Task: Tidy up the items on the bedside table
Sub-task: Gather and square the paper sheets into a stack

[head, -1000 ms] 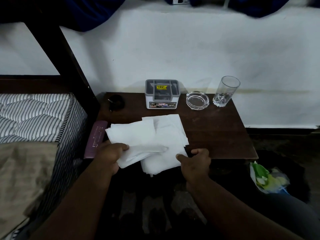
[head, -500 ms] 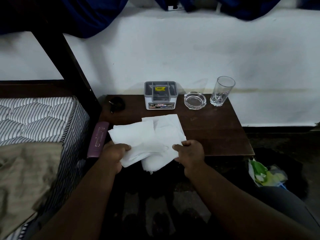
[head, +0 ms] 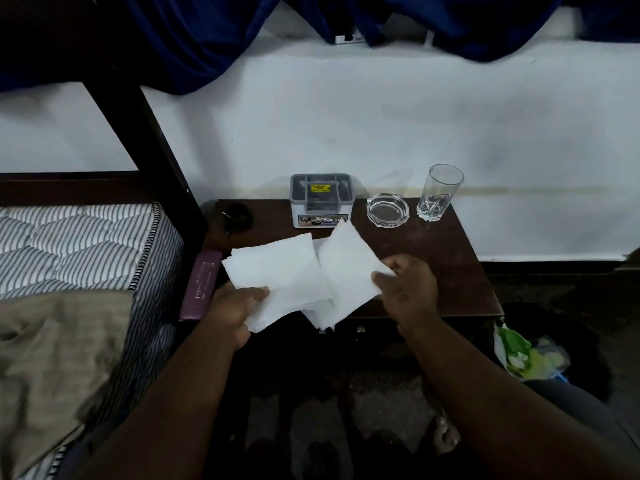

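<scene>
The left hand (head: 231, 308) has its grip pinched on a white paper napkin (head: 277, 271), thumb on top and fingers underneath, holding it above the front edge of the desk (head: 446, 268). The right hand (head: 407, 289) has its grip closed on the near corner of a second napkin (head: 346, 268), which is raised and tilted, its far corner just reaching the front of the grey organizer box (head: 321, 199). More white sheets (head: 320, 315) lie loose under both, overhanging the front of the desk.

Judging by this, the tidying is only partly done: the napkins are being gathered into one stack but are not yet squared or put away. Along the back of the desk the organizer box, the glass ashtray (head: 388, 209) and the empty drinking glass (head: 439, 192) stand in a neat row, apart from one another. A small dark object (head: 236, 216) at the back left corner is too dim to identify. A maroon case (head: 201, 284) rests between desk and mattress (head: 69, 244) and probably needs placing.
</scene>
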`<state>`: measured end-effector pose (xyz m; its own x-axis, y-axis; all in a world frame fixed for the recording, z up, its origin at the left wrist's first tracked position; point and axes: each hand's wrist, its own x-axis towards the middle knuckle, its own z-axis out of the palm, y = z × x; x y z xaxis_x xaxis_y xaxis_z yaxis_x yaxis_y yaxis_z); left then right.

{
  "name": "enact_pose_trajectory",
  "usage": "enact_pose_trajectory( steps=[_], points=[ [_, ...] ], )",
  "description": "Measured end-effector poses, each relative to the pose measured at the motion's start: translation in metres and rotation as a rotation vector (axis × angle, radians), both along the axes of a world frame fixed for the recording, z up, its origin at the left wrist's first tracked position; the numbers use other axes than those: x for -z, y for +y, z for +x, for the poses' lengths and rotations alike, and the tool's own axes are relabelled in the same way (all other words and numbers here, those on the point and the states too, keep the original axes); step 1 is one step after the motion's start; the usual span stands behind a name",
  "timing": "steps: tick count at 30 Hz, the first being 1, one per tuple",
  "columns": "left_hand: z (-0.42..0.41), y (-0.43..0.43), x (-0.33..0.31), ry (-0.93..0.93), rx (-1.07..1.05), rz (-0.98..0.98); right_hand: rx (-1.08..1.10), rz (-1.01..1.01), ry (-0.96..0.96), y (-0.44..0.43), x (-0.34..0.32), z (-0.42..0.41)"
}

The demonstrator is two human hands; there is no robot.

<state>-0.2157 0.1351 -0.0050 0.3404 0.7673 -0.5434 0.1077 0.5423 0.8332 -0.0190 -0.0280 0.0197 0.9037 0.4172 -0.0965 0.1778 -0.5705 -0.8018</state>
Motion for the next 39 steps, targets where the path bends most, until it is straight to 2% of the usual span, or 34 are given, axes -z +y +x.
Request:
enact_pose_trajectory(
  steps=[7, 13, 16, 19, 21, 30, 34, 36, 39],
  points=[
    [0.004, -0.001, -0.004, -0.094, -0.024, -0.041, 0.126, 0.136, -0.064, -0.026, -0.034, 0.04],
    [0.009, -0.009, -0.002, -0.238, 0.03, -0.128, 0.256, 0.554, 0.381, -0.035, -0.057, 0.043],
    [0.015, -0.014, -0.004, -0.268, 0.069, -0.16, 0.258, 0.642, 0.613, -0.028, -0.054, 0.03],
    [0.023, -0.019, -0.006, -0.319, 0.111, -0.192, 0.196, 0.637, 0.741, -0.014, -0.044, 0.009],
    [0.027, -0.021, -0.007, -0.358, 0.141, -0.182, 0.138, 0.596, 0.753, -0.004, -0.035, -0.003],
    [0.035, -0.026, -0.007, -0.249, 0.169, -0.095, 0.002, 0.382, 0.396, 0.01, -0.01, -0.011],
    [0.035, -0.027, -0.011, -0.27, 0.162, -0.112, -0.043, 0.231, 0.226, 0.009, -0.004, -0.004],
    [0.035, -0.028, -0.014, -0.296, 0.157, -0.121, -0.029, 0.218, 0.325, 0.01, -0.006, 0.005],
    [0.034, -0.032, -0.019, -0.31, 0.176, -0.143, -0.123, 0.298, 0.715, 0.008, -0.008, 0.016]
  ],
)
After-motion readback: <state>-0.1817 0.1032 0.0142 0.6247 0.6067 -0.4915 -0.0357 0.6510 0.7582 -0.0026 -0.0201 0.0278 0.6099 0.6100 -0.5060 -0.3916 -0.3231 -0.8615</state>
